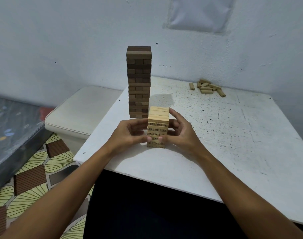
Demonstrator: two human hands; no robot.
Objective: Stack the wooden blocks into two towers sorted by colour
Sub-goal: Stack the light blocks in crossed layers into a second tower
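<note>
A tall tower of dark brown blocks [139, 81] stands upright near the left edge of the white table [233, 135]. In front of it stands a shorter tower of light, numbered blocks [158, 118]. My left hand [128, 133] holds this light tower on its left side, fingers curled round it and thumb on its front. My right hand [180, 133] holds its right side the same way. A pile of several loose light blocks [207, 87] lies at the table's far right, by the wall.
A cream cushioned stool [78, 114] stands left of the table. A dark mattress [12, 128] lies at far left on a patterned floor [35, 183]. The white wall [78, 40] runs close behind the table.
</note>
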